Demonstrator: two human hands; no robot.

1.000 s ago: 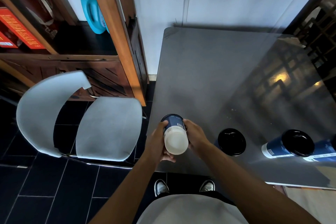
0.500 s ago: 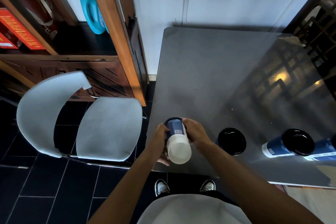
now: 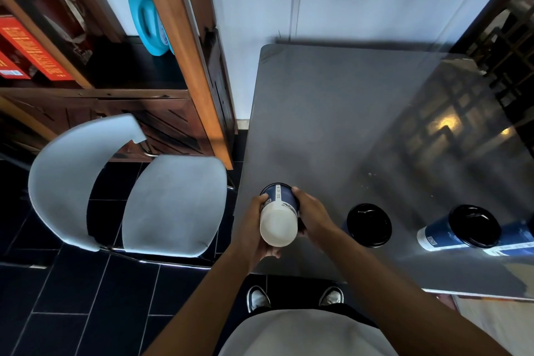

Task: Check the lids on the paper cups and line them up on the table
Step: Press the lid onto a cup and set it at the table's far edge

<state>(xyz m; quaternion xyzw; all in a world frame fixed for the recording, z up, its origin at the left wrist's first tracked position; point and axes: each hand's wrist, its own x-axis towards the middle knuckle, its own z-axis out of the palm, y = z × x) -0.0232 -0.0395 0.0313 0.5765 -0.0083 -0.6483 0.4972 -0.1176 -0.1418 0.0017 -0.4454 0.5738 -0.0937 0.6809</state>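
I have the blue paper cup point(image 3: 278, 215) turned over above the near left corner of the grey table point(image 3: 332, 113), its white base facing me and its lidded mouth pointing down and away, likely so any looseness in the lid shows. My left hand point(image 3: 254, 228) wraps its fingers round one side, and my right hand point(image 3: 310, 215) curls round the other, so both are gripping the cup. To my right stand three more cups: one black-lidded cup point(image 3: 369, 225) nearest, a second lidded cup point(image 3: 459, 230) beyond it, and a third cup point(image 3: 517, 238) cut off by the frame edge.
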